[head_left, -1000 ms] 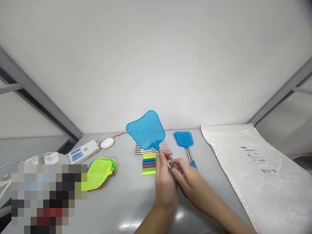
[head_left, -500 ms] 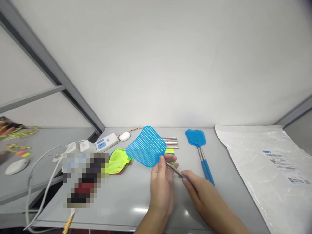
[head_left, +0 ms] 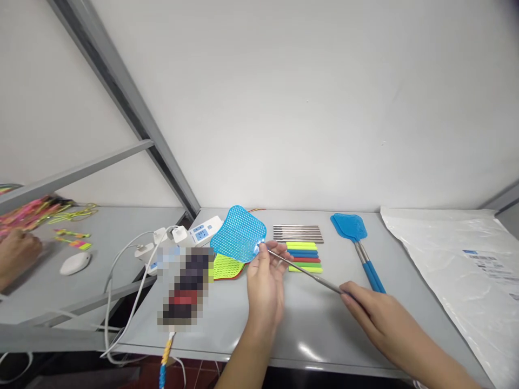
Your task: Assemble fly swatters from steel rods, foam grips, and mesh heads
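Observation:
My left hand pinches the neck of a blue fly swatter head, held above the grey table. A thin telescopic metal rod runs from that head to my right hand, which is closed round the rod's handle end. The rod is drawn out long between the two hands. Under the blue head lies a stack of green and orange swatter heads.
Coloured handle sleeves and a row of metal rods lie behind my hands. A finished blue swatter lies to the right, beside a plastic bag. Power strip and cables sit left. Another person's hand works at the neighbouring table.
My hands have drawn apart, the right moving right, and the rod has lengthened between them. The swatter head has tipped down and left. The view has swung left.

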Tool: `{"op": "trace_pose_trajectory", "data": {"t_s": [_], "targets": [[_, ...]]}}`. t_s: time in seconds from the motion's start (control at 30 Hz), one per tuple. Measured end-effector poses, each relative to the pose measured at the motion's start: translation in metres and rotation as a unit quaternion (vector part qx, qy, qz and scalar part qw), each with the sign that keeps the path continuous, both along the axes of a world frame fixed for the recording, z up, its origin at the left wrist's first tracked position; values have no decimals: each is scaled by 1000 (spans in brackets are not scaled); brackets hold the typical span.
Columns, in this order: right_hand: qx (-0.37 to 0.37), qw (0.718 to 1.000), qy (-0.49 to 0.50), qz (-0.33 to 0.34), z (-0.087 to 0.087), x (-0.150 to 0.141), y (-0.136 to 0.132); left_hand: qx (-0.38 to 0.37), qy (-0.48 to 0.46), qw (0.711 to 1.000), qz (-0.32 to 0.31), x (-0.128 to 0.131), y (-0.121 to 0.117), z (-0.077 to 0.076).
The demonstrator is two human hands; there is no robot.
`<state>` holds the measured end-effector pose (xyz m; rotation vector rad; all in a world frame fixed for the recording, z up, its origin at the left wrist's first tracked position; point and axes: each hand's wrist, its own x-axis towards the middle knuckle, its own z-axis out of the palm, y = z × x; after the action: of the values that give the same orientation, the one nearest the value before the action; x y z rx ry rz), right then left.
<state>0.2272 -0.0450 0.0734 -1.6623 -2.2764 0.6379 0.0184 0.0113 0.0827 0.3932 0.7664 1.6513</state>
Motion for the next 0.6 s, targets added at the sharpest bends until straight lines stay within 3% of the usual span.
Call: {"op": "trace_pose_trajectory", "data": {"t_s": [0.23,0.3,0.47,0.6], "targets": [[109,992,-68,15,1,-18,17,30,97,985,-142,33,-24,-13],[129,989,-69,11,-1,-21,18,45,120,984,-125,28,-22,-11],[145,987,-65,5,1,-14,16,51,90,995,-9,4,0,1],[152,986,-69,-4,8,-5,15,62,84,995,1,13,2,0]]}}
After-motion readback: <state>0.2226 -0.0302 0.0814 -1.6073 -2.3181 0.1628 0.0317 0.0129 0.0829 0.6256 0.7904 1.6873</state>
